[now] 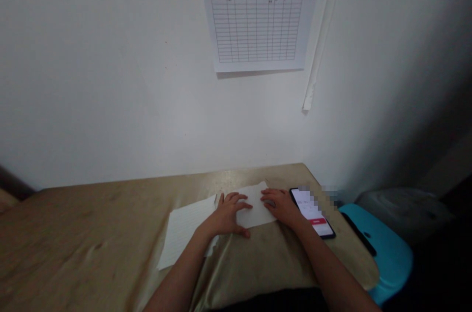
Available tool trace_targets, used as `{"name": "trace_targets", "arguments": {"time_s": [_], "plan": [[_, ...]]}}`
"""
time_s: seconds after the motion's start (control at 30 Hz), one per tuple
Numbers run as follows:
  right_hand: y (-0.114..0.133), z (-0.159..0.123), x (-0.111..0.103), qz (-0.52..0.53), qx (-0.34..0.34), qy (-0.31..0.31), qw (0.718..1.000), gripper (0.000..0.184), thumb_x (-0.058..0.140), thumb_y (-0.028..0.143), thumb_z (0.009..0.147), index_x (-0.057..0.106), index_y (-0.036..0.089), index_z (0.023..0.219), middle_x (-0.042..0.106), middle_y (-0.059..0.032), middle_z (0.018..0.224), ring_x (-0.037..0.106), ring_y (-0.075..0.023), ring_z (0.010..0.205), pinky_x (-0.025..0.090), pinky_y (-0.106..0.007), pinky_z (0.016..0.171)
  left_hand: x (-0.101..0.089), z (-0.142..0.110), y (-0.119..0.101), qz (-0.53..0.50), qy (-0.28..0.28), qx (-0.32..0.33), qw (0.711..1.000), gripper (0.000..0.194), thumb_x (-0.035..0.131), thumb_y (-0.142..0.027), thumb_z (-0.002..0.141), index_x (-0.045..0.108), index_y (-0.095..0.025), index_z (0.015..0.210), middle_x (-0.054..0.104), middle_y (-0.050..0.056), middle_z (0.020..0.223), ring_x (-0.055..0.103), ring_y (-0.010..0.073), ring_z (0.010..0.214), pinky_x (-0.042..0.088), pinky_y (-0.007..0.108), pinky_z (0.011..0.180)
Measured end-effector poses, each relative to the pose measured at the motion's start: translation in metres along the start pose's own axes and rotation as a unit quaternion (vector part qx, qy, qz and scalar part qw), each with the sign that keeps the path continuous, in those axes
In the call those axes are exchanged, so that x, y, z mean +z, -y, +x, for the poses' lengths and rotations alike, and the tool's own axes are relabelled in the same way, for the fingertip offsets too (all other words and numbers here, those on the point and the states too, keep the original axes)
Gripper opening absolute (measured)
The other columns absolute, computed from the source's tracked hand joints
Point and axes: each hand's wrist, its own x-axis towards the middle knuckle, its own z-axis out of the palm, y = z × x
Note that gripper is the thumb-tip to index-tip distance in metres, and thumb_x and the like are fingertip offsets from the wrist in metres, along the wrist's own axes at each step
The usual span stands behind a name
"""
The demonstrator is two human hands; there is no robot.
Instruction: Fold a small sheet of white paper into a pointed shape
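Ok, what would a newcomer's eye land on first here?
Probably the bright turquoise, rounded object beside the right edge of the tan-covered table, and the white sheet printed with a grid on the pale wall above. Then the bare left hand and bare right hand at a plain white paper on the table, with a dark-edged, lit phone right of the right hand.

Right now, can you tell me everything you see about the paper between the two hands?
The paper is a thin-looking, whitish sheet with no writing I can make out. Its far edge looks uneven. It lies flat on the brown table, a little askew. The left hand has its fingers over one side, and the right hand has its fingers over the other, so parts of the paper are hidden.
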Motion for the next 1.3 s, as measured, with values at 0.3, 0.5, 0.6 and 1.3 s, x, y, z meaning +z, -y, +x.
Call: {"name": "trace_targets", "arguments": {"time_s": [0.3, 0.5, 0.6, 1.3], "plan": [[0.001, 0.0, -0.003, 0.037, 0.011, 0.005, 0.999, 0.025, 0.057, 0.027, 0.091, 0.073, 0.025, 0.11, 0.063, -0.0068, 0.136, 0.051, -0.0241, 0.133, 0.032, -0.048, 0.114, -0.006, -0.002, -0.005, -0.01, -0.025, 0.01, 1.0, 0.025, 0.08, -0.04, 0.073, 0.073, -0.032, 0.096, 0.058, 0.003, 0.14, 0.039, 0.0334, 0.139, 0.01, 0.067, 0.118], [-0.003, 0.002, -0.005, 0.093, 0.008, -0.046, 0.995, 0.032, 0.044, 0.029, 0.097, 0.075, 0.024, 0.103, 0.07, -0.0061, 0.125, 0.059, -0.0211, 0.122, 0.037, -0.042, 0.111, 0.001, 0.002, 0.005, -0.012, -0.06, 0.002, 0.998, 0.015, 0.062, -0.037, 0.09, 0.072, -0.027, 0.095, 0.065, 0.003, 0.134, 0.043, 0.0283, 0.136, 0.019, 0.059, 0.119], [0.0, 0.001, -0.011, 0.12, 0.014, -0.069, 0.99, 0.033, 0.045, 0.033, 0.096, 0.074, 0.022, 0.107, 0.073, -0.0066, 0.117, 0.063, -0.022, 0.115, 0.04, -0.042, 0.109, 0.004, 0.005, 0.009, -0.018, -0.086, -0.024, 0.996, 0.021, 0.055, -0.035, 0.095, 0.069, -0.025, 0.108, 0.069, 0.006, 0.126, 0.049, 0.0269, 0.132, 0.024, 0.058, 0.118], [0.003, 0.004, -0.005, 0.039, 0.098, -0.052, 0.993, 0.021, 0.052, 0.03, 0.092, 0.067, 0.019, 0.102, 0.072, -0.0065, 0.088, 0.066, -0.0215, 0.083, 0.048, -0.031, 0.077, 0.006, 0.008, 0.012, -0.033, -0.145, -0.036, 0.988, 0.055, 0.057, -0.037, 0.094, 0.043, -0.032, 0.146, 0.056, 0.008, 0.139, 0.053, 0.0258, 0.127, 0.035, 0.051, 0.114]]}}
